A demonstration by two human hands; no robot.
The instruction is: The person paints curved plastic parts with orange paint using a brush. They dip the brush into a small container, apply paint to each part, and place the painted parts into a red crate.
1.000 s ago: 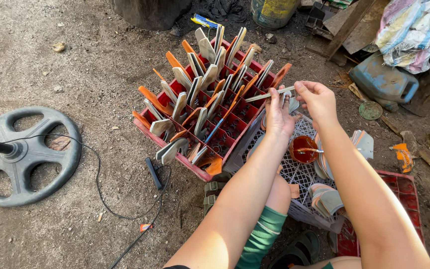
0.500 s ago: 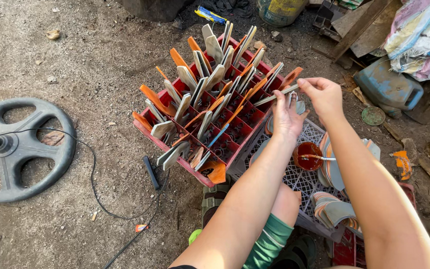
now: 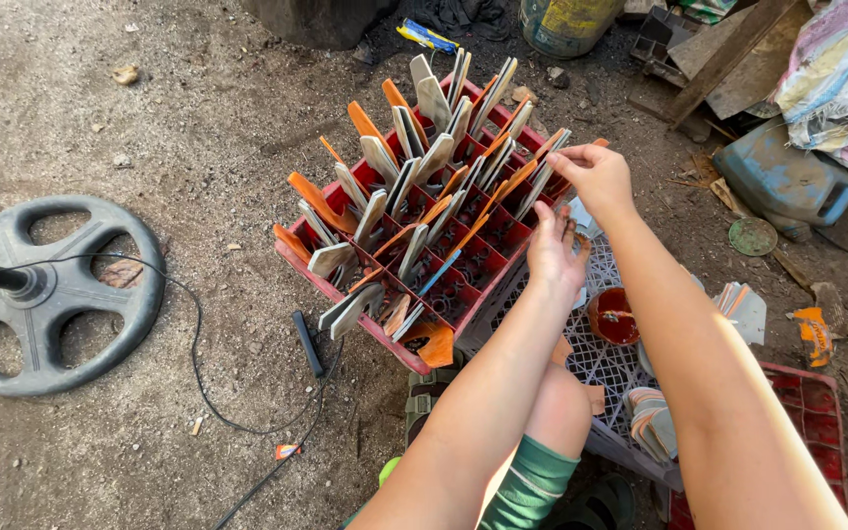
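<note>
Both forearms reach forward over the red crate (image 3: 345, 285) of upright flat pieces on the dirt. Right hand (image 3: 596, 177) pinches a grey flat piece (image 3: 550, 169) at the crate's far right edge. Left hand (image 3: 554, 253) hovers just below, fingers loose, holding nothing.

A flat blue and yellow wrapper (image 3: 428, 35) lies on the dirt at the top edge, just behind the red crate. To its right stands a round bucket (image 3: 564, 22) with a yellow label on its side. Crumpled printed plastic sacks (image 3: 836, 83), white with pink and blue, are heaped in the top right corner.
</note>
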